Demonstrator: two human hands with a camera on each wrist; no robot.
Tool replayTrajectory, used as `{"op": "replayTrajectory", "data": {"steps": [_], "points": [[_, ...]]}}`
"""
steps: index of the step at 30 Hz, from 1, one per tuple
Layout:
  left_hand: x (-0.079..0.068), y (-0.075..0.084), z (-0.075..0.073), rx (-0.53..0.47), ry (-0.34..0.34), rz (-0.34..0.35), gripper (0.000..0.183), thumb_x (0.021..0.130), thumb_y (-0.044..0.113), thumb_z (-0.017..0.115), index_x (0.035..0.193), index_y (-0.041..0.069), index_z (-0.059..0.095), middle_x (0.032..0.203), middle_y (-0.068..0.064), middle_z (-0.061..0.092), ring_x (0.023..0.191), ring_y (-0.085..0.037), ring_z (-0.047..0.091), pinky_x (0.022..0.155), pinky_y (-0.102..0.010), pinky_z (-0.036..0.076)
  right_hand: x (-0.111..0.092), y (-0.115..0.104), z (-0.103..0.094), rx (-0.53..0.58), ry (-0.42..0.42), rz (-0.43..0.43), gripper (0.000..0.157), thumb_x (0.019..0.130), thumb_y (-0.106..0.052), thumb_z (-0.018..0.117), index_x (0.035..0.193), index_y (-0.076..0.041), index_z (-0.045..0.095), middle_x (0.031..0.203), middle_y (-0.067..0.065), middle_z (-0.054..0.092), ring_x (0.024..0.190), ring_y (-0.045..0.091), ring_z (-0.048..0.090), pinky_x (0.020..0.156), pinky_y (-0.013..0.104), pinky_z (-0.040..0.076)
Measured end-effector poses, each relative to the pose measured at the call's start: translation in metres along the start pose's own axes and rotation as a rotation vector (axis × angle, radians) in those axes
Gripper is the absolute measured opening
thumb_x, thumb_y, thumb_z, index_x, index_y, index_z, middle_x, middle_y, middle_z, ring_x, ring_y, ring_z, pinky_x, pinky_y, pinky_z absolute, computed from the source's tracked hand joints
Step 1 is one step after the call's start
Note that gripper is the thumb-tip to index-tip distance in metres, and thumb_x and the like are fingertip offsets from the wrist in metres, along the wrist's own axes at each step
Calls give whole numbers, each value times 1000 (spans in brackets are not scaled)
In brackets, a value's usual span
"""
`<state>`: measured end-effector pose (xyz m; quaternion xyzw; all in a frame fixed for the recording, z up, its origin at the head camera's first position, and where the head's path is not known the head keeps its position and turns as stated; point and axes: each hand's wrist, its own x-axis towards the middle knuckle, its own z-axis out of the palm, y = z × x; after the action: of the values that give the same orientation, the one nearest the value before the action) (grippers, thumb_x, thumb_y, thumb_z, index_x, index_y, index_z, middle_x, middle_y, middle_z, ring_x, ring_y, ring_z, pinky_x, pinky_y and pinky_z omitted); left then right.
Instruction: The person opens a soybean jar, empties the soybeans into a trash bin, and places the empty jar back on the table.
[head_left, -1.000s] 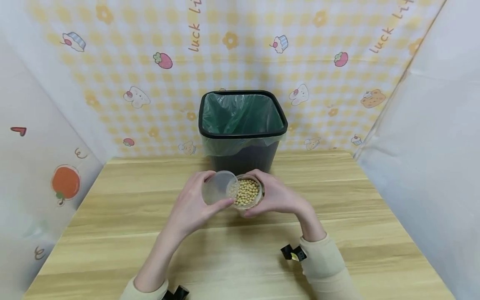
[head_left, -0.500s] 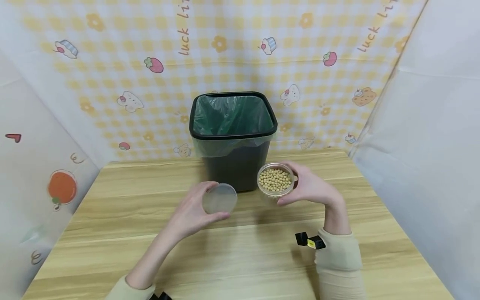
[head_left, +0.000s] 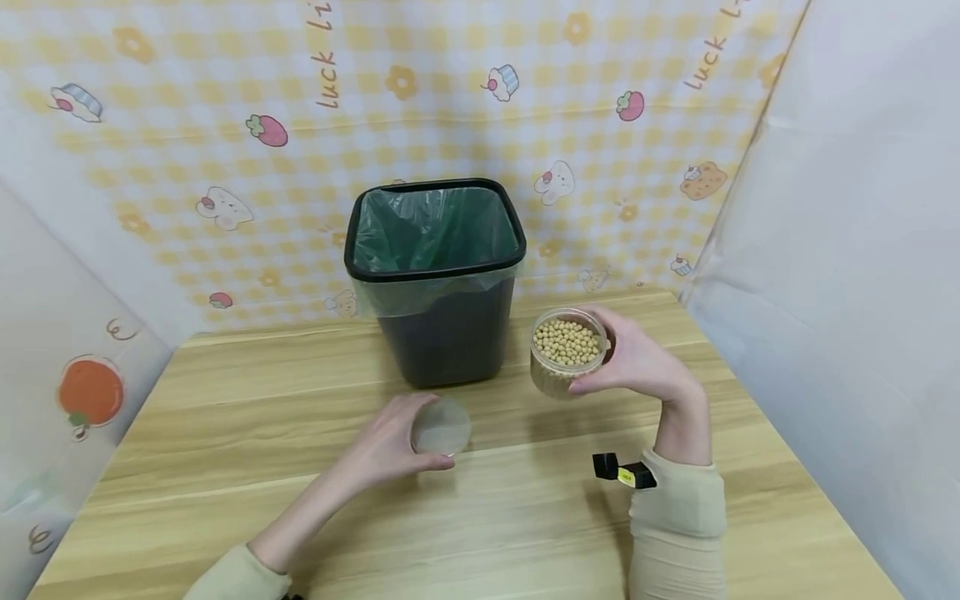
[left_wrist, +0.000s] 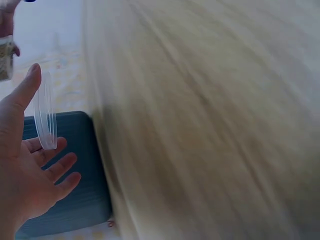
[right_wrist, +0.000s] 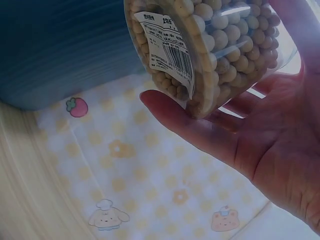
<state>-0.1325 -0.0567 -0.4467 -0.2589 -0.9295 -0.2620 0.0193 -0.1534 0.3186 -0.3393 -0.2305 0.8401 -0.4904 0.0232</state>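
Between thumb and fingers, my left hand [head_left: 386,442] pinches a round translucent lid [head_left: 442,427] by its edge, low over the table. In the left wrist view the lid [left_wrist: 46,112] is seen edge-on, with the other fingers spread below it. My right hand [head_left: 633,358] grips a clear round jar [head_left: 551,379] from its right side and holds it above the table. Its top is uncovered, and small beige balls like soybeans [head_left: 567,342] fill it. A printed label with a barcode [right_wrist: 170,52] is stuck on the jar's base in the right wrist view.
A dark trash bin [head_left: 450,342] lined with a green-looking plastic bag [head_left: 442,233] stands at the back of the wooden table [head_left: 495,525], left of the jar. Behind it hangs a yellow checked cloth [head_left: 450,125]. White sheets [head_left: 847,250] border the sides.
The jar, in my right hand, has moved right and apart from the lid, uncovering the beans. My left hand has lowered with the lid toward the table. The head view has shifted slightly.
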Motion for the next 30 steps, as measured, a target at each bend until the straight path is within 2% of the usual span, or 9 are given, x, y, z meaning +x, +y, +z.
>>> {"op": "replayTrajectory", "data": {"steps": [6,12,18,23,30], "points": [[-4,-9,9,-21,-58,8,98,68,54,92,145,7,55,149,-23,55,136,-45,55,103,-64,51,2,-2,-2,29,16,1,91,64,-7,98,143,-18,55,136,2,64,123,14,59,102,19,48],[-7,-14,13,-22,-118,-24,105,66,58,91,149,8,51,155,-28,48,141,-51,48,110,-67,44,4,-6,-3,26,29,-4,90,64,-6,97,143,-18,56,136,2,64,123,13,59,103,18,47],[-7,-15,17,-14,-159,-17,105,67,60,90,149,8,51,158,-28,43,139,-62,43,109,-72,42,3,-6,-3,40,36,-8,90,64,-5,97,144,-18,56,136,2,64,122,13,59,102,18,48],[-7,-15,20,-15,-184,2,102,70,59,88,149,7,50,161,-23,43,142,-61,39,111,-72,38,2,-4,-4,59,57,-1,89,66,-4,95,145,-19,56,136,3,64,121,14,61,99,20,51],[-6,-14,18,-51,-249,1,113,72,59,86,156,1,38,166,-25,31,153,-51,28,120,-68,28,-1,-1,-4,70,103,35,89,66,-2,95,145,-19,56,136,2,64,119,13,62,97,21,52]]}}
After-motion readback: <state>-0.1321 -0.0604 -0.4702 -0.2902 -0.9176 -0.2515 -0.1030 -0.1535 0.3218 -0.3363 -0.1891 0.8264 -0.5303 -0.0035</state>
